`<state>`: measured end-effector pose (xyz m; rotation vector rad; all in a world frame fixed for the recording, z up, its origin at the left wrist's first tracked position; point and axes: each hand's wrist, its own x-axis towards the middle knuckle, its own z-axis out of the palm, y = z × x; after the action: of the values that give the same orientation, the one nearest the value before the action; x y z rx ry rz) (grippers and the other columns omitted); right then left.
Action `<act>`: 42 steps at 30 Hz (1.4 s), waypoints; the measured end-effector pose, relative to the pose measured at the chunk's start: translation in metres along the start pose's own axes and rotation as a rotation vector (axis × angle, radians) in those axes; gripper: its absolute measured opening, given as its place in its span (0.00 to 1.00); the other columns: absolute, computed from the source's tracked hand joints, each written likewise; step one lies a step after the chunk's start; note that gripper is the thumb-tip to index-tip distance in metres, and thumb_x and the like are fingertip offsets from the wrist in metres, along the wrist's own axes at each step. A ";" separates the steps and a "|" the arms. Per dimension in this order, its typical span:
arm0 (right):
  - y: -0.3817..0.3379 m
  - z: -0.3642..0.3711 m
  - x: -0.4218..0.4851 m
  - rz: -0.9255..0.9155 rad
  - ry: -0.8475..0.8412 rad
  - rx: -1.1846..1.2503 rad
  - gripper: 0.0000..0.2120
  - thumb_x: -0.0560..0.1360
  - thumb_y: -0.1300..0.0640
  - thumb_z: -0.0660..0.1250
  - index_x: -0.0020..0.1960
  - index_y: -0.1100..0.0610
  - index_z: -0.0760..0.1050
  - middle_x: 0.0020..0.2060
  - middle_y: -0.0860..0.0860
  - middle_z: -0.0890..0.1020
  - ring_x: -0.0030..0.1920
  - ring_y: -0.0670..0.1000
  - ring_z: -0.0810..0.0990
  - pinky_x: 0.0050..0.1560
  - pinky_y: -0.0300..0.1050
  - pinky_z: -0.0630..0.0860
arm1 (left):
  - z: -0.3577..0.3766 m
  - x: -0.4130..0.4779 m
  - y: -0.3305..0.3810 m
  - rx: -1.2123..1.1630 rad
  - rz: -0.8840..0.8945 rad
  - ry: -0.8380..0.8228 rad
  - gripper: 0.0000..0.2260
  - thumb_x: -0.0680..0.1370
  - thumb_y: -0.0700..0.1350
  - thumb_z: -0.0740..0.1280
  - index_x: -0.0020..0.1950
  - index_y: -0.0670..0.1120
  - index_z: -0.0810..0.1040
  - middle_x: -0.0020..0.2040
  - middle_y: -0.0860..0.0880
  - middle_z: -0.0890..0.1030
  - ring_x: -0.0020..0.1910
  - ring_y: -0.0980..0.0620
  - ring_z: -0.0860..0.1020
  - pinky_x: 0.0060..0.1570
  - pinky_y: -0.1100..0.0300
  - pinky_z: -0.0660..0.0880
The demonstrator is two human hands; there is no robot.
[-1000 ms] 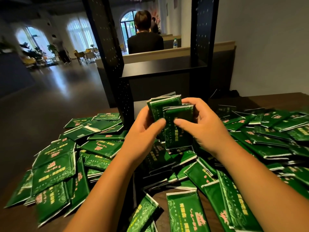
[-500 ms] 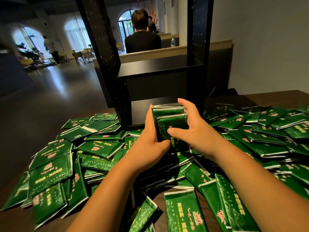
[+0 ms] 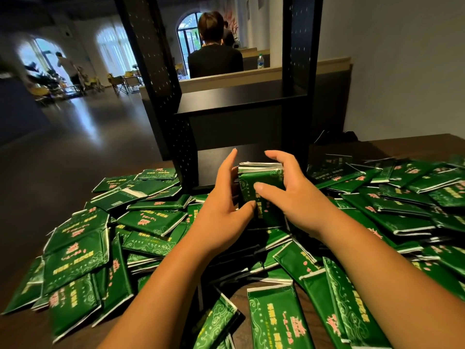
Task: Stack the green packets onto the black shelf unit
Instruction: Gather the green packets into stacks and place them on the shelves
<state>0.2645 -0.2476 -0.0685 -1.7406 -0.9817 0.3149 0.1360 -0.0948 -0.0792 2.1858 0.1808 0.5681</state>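
Gripping a bundle of green packets [image 3: 261,183] upright between left hand [image 3: 226,210] and right hand [image 3: 298,197] — probably squaring edges for the black shelf unit [image 3: 241,102].

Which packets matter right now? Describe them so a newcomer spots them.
Start at the black shelf unit on the table. Before its lowest shelf, the left hand and right hand hold a bundle of green packets. It alone stands upright and squared; the loose packets lie scattered around it.
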 end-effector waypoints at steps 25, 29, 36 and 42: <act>-0.102 -0.015 0.017 0.169 0.003 0.073 0.20 0.80 0.53 0.72 0.69 0.53 0.69 0.57 0.52 0.83 0.57 0.52 0.85 0.63 0.57 0.82 | -0.042 0.006 0.091 0.188 -0.019 0.073 0.51 0.77 0.36 0.76 0.88 0.49 0.43 0.82 0.43 0.64 0.72 0.56 0.66 0.72 0.64 0.66; -0.144 -0.025 0.025 0.018 -0.002 -0.013 0.22 0.81 0.52 0.74 0.70 0.45 0.68 0.56 0.44 0.83 0.54 0.44 0.84 0.53 0.42 0.80 | -0.072 0.015 0.117 0.178 0.037 0.161 0.44 0.63 0.51 0.78 0.76 0.57 0.61 0.68 0.51 0.75 0.66 0.56 0.79 0.64 0.58 0.80; -0.221 -0.040 0.066 -0.143 0.163 0.065 0.19 0.75 0.45 0.78 0.61 0.54 0.82 0.53 0.53 0.89 0.54 0.53 0.89 0.61 0.61 0.84 | -0.138 0.039 0.176 0.396 0.260 0.328 0.25 0.71 0.38 0.78 0.59 0.61 0.76 0.59 0.53 0.83 0.57 0.54 0.83 0.55 0.55 0.83; -0.285 -0.051 0.103 -0.267 0.345 -0.139 0.20 0.83 0.43 0.69 0.64 0.58 0.75 0.52 0.50 0.84 0.50 0.49 0.84 0.43 0.46 0.78 | -0.187 0.061 0.219 0.469 0.237 0.436 0.19 0.76 0.38 0.78 0.57 0.55 0.73 0.53 0.52 0.81 0.49 0.53 0.79 0.50 0.60 0.78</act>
<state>0.2303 -0.1775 0.2283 -1.6895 -0.9823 -0.2239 0.0901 -0.0810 0.2117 2.5209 0.3132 1.2403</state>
